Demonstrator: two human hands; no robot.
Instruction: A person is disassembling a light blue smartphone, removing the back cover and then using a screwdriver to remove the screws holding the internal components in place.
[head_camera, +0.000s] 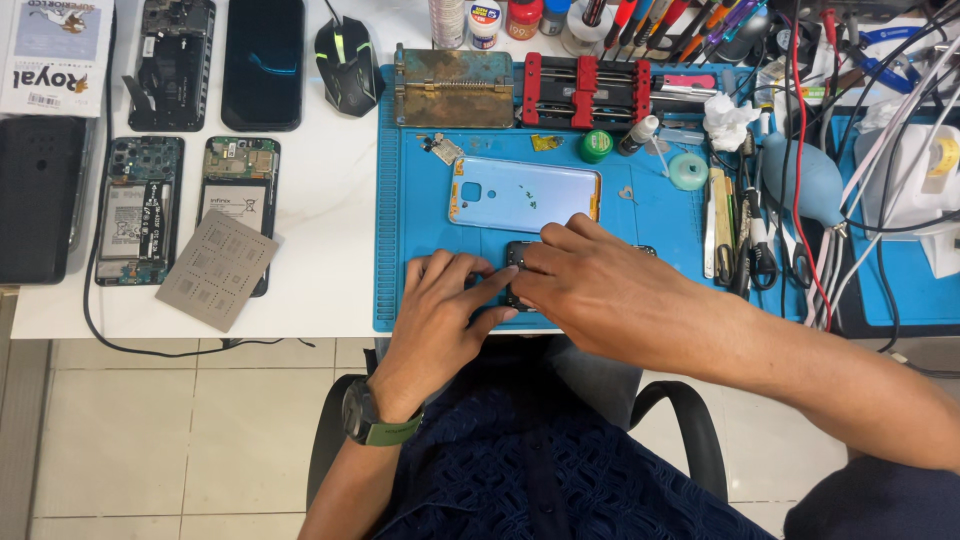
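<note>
At the bench's (330, 215) far left edge lies a black case (38, 198), with a white box (57, 55) at the far left corner. Just right of the case, two opened phones (138, 210) lie side by side with their boards bare, and a grey perforated stencil (217, 270) rests tilted across the lower end of the right one. Beyond them sit another stripped phone (176, 62), a dark phone (263, 62) and a black mouse (347, 64).

A blue mat (400, 190) covers the bench's middle. On it a pale blue back cover (524, 193) lies flat, with metal holders (520, 92) along the mat's far edge.

My left hand (440, 315), with a green-strapped watch (375, 420) on the wrist, and my right hand (590, 285) meet at the mat's near edge, fingers pressing down on a small dark phone (515, 262) lying flat beneath them. Both hands hold it in place, mostly covering it.

Toward the right edge lie tweezers and scissors (755, 255), a blue air blower (805, 180) and tangled cables (860, 160).
</note>
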